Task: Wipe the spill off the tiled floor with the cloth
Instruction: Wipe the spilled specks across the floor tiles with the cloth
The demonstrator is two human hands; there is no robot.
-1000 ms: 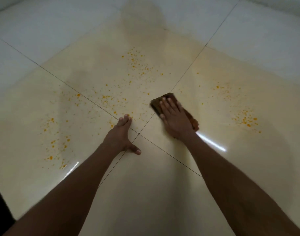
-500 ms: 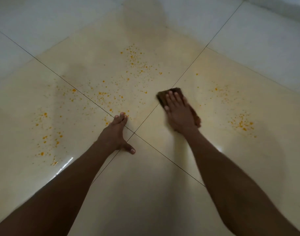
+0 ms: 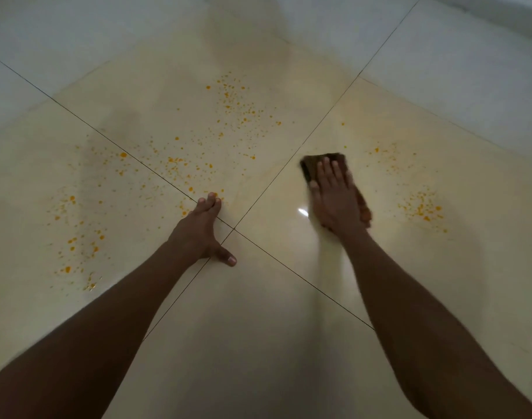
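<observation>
My right hand point(image 3: 337, 201) pressed the brown cloth point(image 3: 325, 160) flat under straight fingers. My left hand point(image 3: 199, 231) lay open on the tiled floor point(image 3: 273, 343), orange spill point(image 3: 228, 116) beyond its fingers.

The tiled floor point(image 3: 282, 343) is glazed cream ceramic, smooth and highly glossy, mirroring a bright light glint and soft shadows; thin dark grout lines point(image 3: 301, 279) part the tiles. The spill point(image 3: 234, 107) lies as wet-looking orange droplets and fine specks on the glaze. The cloth point(image 3: 310, 166) is brown fabric, matt and soft-looking, its weave blurred.
</observation>
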